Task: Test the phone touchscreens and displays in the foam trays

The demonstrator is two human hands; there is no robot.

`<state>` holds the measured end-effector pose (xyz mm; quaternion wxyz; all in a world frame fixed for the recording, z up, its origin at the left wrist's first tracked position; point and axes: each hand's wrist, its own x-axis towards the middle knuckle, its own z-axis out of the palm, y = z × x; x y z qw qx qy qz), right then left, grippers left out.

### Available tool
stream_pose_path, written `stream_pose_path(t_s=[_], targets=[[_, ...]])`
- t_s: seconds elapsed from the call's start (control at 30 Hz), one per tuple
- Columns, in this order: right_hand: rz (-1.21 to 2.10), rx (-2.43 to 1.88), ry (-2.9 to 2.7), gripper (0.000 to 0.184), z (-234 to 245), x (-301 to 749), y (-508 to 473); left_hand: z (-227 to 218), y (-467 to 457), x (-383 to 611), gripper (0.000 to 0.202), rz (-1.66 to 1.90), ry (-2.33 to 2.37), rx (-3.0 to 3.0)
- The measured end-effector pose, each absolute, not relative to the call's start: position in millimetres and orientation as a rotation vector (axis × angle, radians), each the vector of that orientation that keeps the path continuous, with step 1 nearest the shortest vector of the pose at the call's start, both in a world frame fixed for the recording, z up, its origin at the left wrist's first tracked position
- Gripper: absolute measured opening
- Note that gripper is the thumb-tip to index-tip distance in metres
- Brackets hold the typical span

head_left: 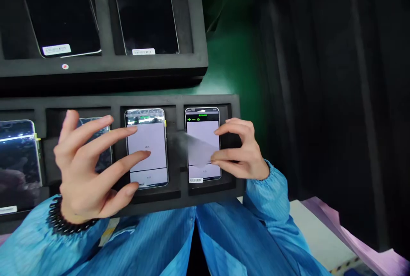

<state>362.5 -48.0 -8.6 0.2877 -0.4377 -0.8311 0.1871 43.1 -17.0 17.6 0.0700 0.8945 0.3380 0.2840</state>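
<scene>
My left hand (92,165) is spread open over the left side of a smartphone (149,139) with a lit pale screen. Its fingertips are over that screen; whether they touch it I cannot tell. To the right, a second smartphone (205,128) is lit too, with green symbols along a dark strip at its top. My right hand (240,152) is closed at that phone's right edge, pinching a thin, see-through greyish sheet (200,152), which looks like film and is blurred. The sheet slants across the lower screen. Both phones lie in recesses of a black foam tray (153,205).
Further left in the tray lie two dark-screened phones, one (19,160) at the edge and another (104,152) partly behind my left hand. A second foam tray (128,69) at the back holds larger dark devices (145,11). Right of the green tabletop (230,75) hangs a black curtain (320,75).
</scene>
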Motion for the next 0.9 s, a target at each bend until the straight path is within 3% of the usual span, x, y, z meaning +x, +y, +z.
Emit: stream_pose_path(t_s=[0.13,0.27,0.37,0.5,0.7,0.9], targets=[[0.634,-1.128,-2.155,0.022,-7,364,-50,21,-16,44,0.063,0.79,1.02,2.716],[0.54,-1.501,-1.84,0.017,0,352,-45,19,-15,40,0.05,0.719,1.097,2.706],[0.349,-1.691,-1.675,0.038,7,348,-50,20,-18,33,0.047,0.498,1.26,2.683],[0.275,-1.592,-2.019,0.046,9,347,-71,23,-35,25,0.064,0.283,1.398,2.645],[0.272,-1.604,-2.332,0.051,-2,331,-96,11,-68,22,0.072,0.14,1.432,2.565],[0.241,-1.666,-2.112,0.059,1,334,-87,7,-71,22,0.065,0.375,1.506,2.468]])
